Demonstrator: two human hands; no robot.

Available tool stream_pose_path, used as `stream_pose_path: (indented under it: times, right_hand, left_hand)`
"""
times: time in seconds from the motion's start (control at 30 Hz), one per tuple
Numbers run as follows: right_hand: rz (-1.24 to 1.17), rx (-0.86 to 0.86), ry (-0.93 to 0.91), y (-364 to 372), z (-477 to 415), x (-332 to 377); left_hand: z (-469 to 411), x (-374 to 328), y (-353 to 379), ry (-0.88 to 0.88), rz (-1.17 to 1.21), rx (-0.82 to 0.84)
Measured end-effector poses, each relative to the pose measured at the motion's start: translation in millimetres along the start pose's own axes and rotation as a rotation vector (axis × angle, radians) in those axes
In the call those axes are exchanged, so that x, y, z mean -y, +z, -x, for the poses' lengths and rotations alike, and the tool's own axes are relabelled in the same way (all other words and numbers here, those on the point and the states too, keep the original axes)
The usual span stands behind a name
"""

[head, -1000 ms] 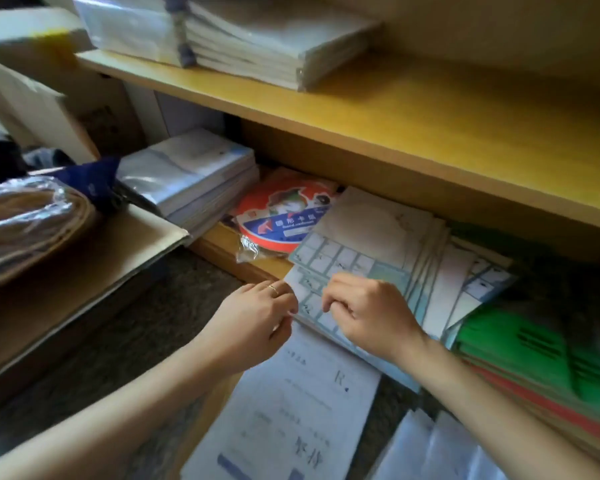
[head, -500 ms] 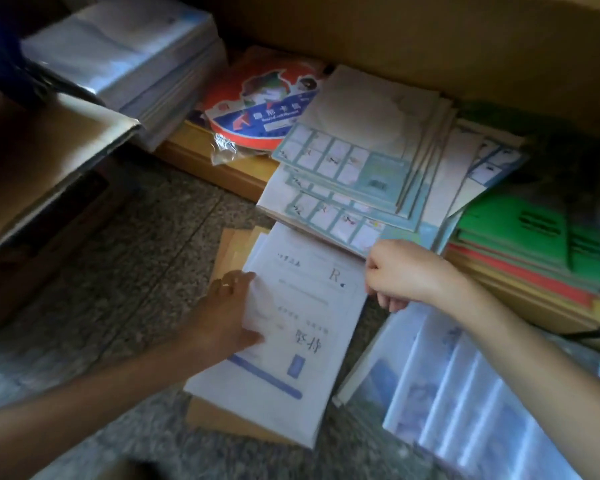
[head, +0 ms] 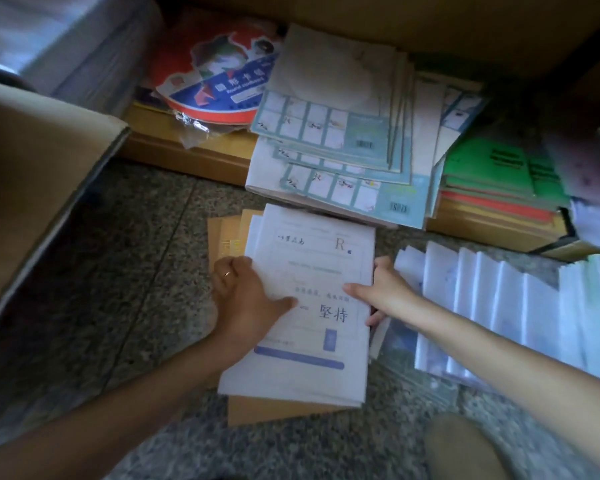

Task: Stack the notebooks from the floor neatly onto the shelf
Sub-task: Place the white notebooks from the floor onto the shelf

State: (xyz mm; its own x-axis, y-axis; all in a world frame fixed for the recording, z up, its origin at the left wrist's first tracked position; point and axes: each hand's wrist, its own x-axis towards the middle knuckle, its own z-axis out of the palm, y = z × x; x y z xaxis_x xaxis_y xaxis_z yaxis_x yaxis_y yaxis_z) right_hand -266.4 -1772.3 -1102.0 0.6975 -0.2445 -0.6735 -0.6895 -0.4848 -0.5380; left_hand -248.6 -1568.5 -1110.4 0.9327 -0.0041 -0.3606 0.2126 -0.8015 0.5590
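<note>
A stack of white notebooks (head: pixel 312 271) with blue print lies on the speckled floor, on top of brown notebooks (head: pixel 229 233). My left hand (head: pixel 243 296) grips the stack's left edge, thumb on the cover. At the right edge my right hand (head: pixel 381 289) holds the stack, thumb on top and fingers curled under. Beyond them, on the low wooden shelf (head: pixel 174 147), sits a loosely fanned pile of teal-and-white notebooks (head: pixel 340 140).
A round red-and-blue packet (head: pixel 219 81) and a wrapped pile (head: pixel 84 46) sit at the shelf's left, green and red books (head: pixel 499 178) at its right. White booklets in plastic (head: pixel 499 306) are spread on the floor to the right. A cardboard flap (head: pixel 42 168) juts in from the left.
Both hands left the teal pile on the shelf and came down to the white stack on the floor. The right hand has now taken hold of its right edge. The view tilted downward.
</note>
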Motion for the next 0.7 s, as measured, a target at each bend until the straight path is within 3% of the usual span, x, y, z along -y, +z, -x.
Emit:
stream_pose_path:
  times: [0.17,0.33,0.5,0.6,0.7]
  right_hand:
    - [0.064,-0.101,0.031,-1,2,-8]
    - [-0.152,-0.079,-0.006,-9,18,-40]
    - [-0.411,-0.116,-0.084,-23,53,-70]
    - [-0.580,-0.038,-0.142,-46,82,-67]
    - [-0.568,0.150,-0.209,-70,115,-65]
  left_hand:
    - [-14,-15,5,-0.161,0.090,0.064]
    - [15,-16,16,-0.012,0.129,0.035]
    - [68,-29,10,0.131,0.707,0.272]
    - [84,-42,-4,0.113,0.925,0.270]
    - [89,-67,-33,0.218,1.025,0.231]
